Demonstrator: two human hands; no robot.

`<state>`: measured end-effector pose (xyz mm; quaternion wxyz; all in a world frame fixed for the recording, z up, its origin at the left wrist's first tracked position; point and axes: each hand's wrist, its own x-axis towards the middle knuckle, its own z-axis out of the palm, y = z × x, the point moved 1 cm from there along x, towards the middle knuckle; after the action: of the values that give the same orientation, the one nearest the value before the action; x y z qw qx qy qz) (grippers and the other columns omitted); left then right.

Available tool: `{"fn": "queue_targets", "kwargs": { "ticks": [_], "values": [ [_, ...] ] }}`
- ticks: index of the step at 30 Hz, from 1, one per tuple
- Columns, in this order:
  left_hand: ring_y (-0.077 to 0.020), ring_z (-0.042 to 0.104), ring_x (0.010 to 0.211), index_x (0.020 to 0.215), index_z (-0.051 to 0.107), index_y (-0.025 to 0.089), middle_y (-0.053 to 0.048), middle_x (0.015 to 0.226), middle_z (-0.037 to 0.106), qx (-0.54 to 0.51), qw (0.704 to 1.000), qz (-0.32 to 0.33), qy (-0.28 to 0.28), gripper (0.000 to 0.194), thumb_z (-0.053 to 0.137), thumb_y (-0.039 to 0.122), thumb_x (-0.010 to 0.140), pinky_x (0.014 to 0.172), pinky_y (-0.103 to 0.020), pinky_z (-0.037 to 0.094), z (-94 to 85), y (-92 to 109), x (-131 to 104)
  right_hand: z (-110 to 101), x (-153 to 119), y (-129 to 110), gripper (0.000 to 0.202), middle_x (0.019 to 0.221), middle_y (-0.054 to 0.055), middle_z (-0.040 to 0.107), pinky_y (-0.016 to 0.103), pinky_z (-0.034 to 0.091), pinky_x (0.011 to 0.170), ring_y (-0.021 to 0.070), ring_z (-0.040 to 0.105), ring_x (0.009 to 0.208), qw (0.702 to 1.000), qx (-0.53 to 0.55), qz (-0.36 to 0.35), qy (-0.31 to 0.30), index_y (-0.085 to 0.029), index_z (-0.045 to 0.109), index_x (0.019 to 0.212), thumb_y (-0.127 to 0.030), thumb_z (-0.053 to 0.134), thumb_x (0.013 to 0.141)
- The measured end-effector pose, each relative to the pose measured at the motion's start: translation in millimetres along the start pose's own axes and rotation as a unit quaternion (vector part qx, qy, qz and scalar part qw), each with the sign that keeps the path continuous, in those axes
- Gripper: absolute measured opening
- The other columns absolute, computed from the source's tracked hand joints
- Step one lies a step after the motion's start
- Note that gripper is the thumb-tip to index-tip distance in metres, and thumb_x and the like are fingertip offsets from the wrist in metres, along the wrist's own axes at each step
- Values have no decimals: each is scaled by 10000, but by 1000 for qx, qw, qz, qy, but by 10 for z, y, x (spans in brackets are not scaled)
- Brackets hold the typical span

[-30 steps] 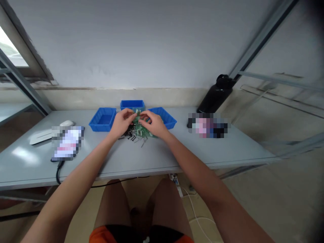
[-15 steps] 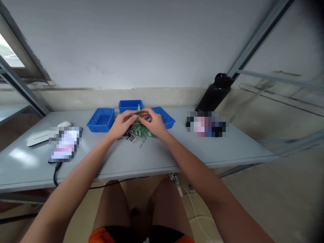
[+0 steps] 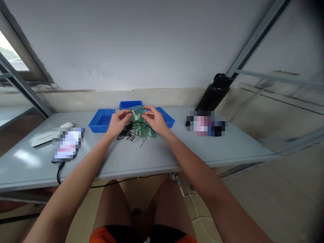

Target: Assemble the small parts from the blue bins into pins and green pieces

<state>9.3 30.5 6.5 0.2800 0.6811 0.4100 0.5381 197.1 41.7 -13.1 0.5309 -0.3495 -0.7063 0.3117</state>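
Between my two hands is a small green see-through plastic bag (image 3: 137, 113) with pale pieces showing in it. My left hand (image 3: 119, 120) pinches its left side with thumb and fingers. On the opposite side, my right hand (image 3: 155, 118) grips the edge, a ring on one finger. Just below the bag, a pile on the table holds black screws (image 3: 128, 131), silver pins or screws (image 3: 141, 139) and more green bags (image 3: 145, 130). My fingers and the bag hide part of the pile's far side.
Blue bins stand around the pile: a left bin (image 3: 101, 125), a back bin (image 3: 131, 103) and a right bin (image 3: 168, 120). Leftward on the table (image 3: 141, 158) lie a phone (image 3: 66, 146) with a cable and a white mouse (image 3: 67, 125). A black bottle (image 3: 214, 94) leans at right.
The green bag has turned from edge-on to spread flat, its broad face now toward me. My hands have moved slightly apart, uncovering more of the pile.
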Motion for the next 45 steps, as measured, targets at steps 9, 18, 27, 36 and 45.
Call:
{"fn": "queue_targets", "kwargs": {
  "ticks": [9, 18, 27, 36, 45],
  "values": [
    [-113, 527, 593, 846, 663, 165, 3, 667, 614, 17, 998, 43, -43, 213, 672, 359, 757, 587, -247, 450, 27, 98, -31, -20, 6, 23, 210, 659, -27, 551, 313, 493, 662, 156, 581, 647, 1000, -9, -8, -20, -226, 567, 974, -385, 570, 835],
    [-149, 552, 677, 796, 671, 166, -7, 694, 635, 109, 990, 48, -75, 182, 605, 334, 814, 684, -282, 454, 10, 85, -27, -18, 1, 18, 252, 606, -44, 491, 274, 437, 581, 133, 505, 584, 999, -37, 6, -32, -210, 596, 919, -444, 554, 835],
    [-182, 596, 847, 778, 691, 186, -56, 913, 666, 150, 985, 78, -29, 199, 600, 355, 827, 772, -318, 480, 9, 16, -26, -8, -13, -11, 277, 642, -21, 551, 256, 421, 571, 133, 541, 610, 995, -70, 20, -72, -195, 597, 817, -464, 537, 851],
    [-141, 544, 621, 767, 689, 162, -7, 663, 647, 85, 996, 14, -9, 232, 631, 386, 788, 629, -279, 455, 26, 0, -14, 5, -21, -23, 388, 635, -9, 573, 264, 422, 614, 132, 535, 608, 992, -105, 9, -73, -198, 545, 666, -502, 465, 895],
    [-197, 628, 827, 972, 706, 180, -73, 947, 705, 257, 949, 104, -147, 291, 484, 351, 897, 774, -326, 484, 33, -42, -52, -399, 80, -40, 349, 738, 29, 614, 309, 440, 725, 174, 549, 707, 965, -206, -35, 157, -213, 589, 744, -522, 488, 873]
  ]
}}
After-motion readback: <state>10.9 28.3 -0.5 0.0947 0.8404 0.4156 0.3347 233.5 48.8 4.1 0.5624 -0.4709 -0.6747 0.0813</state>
